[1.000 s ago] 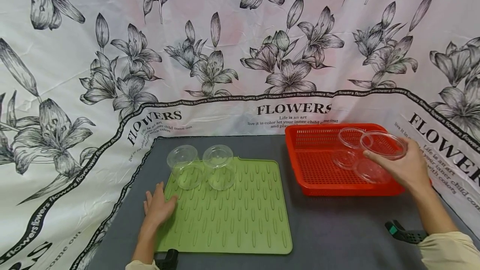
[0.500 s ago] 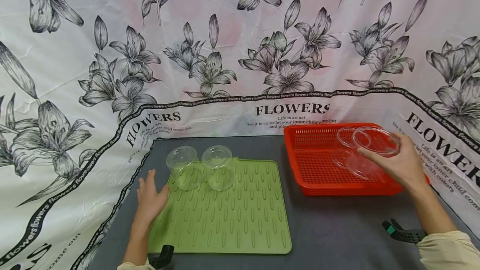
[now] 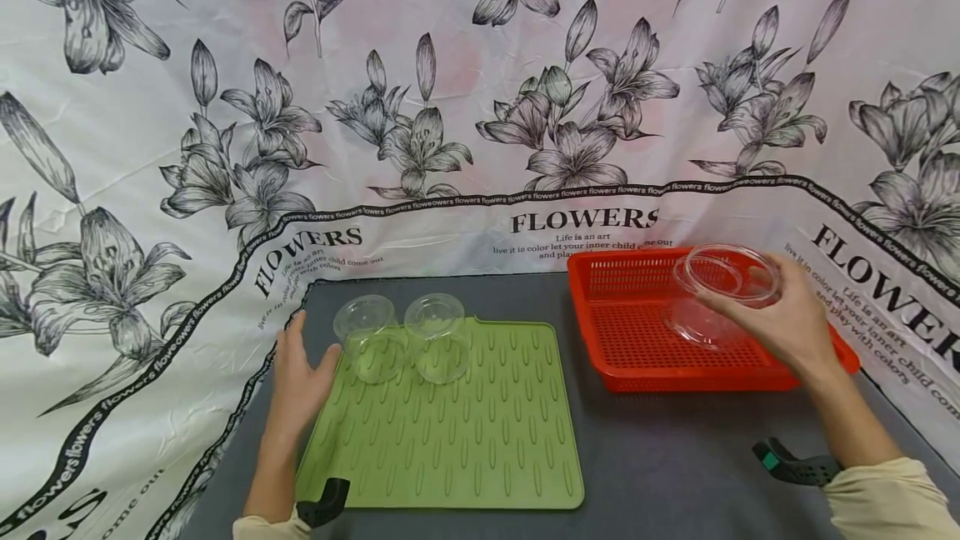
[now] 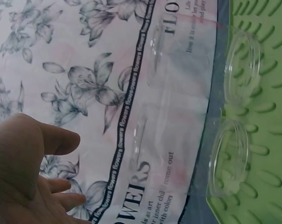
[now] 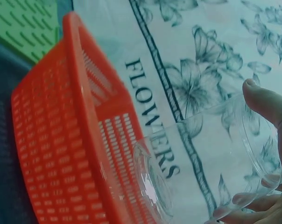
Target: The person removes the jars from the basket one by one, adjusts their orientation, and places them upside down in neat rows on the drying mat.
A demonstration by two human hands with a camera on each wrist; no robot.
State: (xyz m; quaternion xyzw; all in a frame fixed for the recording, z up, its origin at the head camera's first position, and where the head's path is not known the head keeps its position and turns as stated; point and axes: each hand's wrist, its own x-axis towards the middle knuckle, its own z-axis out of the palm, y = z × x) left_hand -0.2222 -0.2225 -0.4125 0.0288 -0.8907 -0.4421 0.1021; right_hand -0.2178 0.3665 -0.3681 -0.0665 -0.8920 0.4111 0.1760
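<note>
My right hand (image 3: pixel 795 323) grips a clear plastic container (image 3: pixel 708 315) near its rim, with the thumb on the near side. In the right wrist view the container (image 5: pixel 192 154) hangs over the red basket, its base toward the basket. Behind it, another clear container (image 3: pixel 679 275) sits in the basket, mostly overlapped. My left hand (image 3: pixel 296 382), fingers spread and holding nothing, hovers by the left edge of the green mat (image 3: pixel 480 440). Two clear containers, one at left (image 3: pixel 367 340) and one at right (image 3: pixel 438 340), stand side by side at the mat's far left corner.
The red perforated basket (image 3: pixel 697 378) stands at the back right of the grey table (image 3: pixel 660 465). A flower-printed sheet (image 3: pixel 450 140) rises behind and along both sides. Black bands show at both wrists.
My right hand has moved left over the basket with the container in its grip. My left hand has risen and gone farther forward beside the mat. The containers on the mat stay put.
</note>
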